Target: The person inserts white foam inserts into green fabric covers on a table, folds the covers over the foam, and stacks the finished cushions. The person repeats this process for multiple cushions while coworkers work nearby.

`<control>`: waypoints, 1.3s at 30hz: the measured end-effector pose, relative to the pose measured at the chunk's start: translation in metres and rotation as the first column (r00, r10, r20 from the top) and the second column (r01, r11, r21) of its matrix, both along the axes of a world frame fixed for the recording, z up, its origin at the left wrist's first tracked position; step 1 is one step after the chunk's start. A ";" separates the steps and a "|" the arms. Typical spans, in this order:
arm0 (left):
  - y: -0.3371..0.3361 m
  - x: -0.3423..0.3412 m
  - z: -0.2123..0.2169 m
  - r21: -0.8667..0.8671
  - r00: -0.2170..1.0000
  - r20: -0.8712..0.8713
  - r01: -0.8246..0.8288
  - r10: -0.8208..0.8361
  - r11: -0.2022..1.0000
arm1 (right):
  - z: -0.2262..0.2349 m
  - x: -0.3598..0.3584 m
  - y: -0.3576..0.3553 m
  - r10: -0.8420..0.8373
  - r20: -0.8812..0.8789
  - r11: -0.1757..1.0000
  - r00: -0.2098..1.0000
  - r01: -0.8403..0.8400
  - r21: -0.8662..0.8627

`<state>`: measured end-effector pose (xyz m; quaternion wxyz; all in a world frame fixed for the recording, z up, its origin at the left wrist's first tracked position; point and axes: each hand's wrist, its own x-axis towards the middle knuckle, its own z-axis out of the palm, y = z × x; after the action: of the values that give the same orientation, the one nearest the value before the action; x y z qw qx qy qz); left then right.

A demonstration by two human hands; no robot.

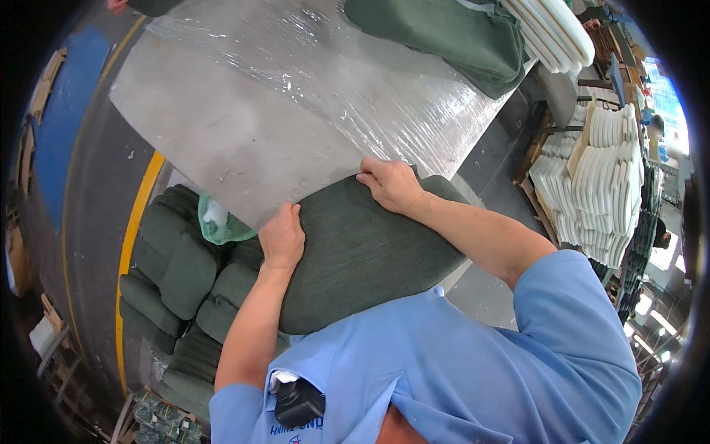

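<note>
A dark green fabric-covered cushion [362,251] lies tilted between my body and the table edge, its near side against my shirt. My left hand [282,237] is closed on the cushion's far left corner, with the fingers tucked over the edge. Along the far edge, my right hand [390,183] pinches the fabric near the right corner, thumb and fingertips pressed together. Under the cushion's far edge is the grey work table [214,126], partly covered in clear plastic film. The underside of the cushion is hidden.
More green cushions [451,44] and white foam pads [551,33] lie at the table's far right. Green cushions [185,266] are piled on the left, beside a green bag [222,226] with white stuffing. White pads [599,177] stand stacked at the right. A yellow line [132,274] marks the floor.
</note>
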<state>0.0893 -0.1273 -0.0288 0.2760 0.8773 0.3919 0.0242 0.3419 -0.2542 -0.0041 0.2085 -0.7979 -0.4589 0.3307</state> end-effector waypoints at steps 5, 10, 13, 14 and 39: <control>0.006 0.003 -0.006 -0.015 0.999 0.043 -0.019 0.020 1.000 | -0.022 0.004 -0.001 -0.044 -0.008 0.990 0.999 0.044 0.134; 0.007 0.006 -0.006 -0.019 1.000 0.022 -0.005 0.005 1.000 | -0.024 0.004 0.002 -0.055 -0.021 0.995 0.998 0.057 0.082; 0.014 0.012 0.004 -0.013 0.998 0.061 0.004 -0.003 1.000 | -0.005 0.014 0.012 -0.058 -0.065 0.998 0.996 0.059 0.012; 0.018 0.009 0.010 -0.018 0.997 0.076 -0.002 0.003 1.000 | 0.002 0.019 0.011 -0.061 -0.084 0.996 0.995 0.066 0.062; -0.040 -0.080 0.099 -0.448 0.760 -0.527 -0.628 0.380 0.636 | 0.077 0.071 -0.083 -0.490 -0.196 0.599 0.850 0.164 -0.784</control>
<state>0.0093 -0.1672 0.0705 0.4384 0.5799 0.6582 -0.1959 0.4133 -0.3372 0.0727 0.0111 -0.8001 -0.0742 0.5952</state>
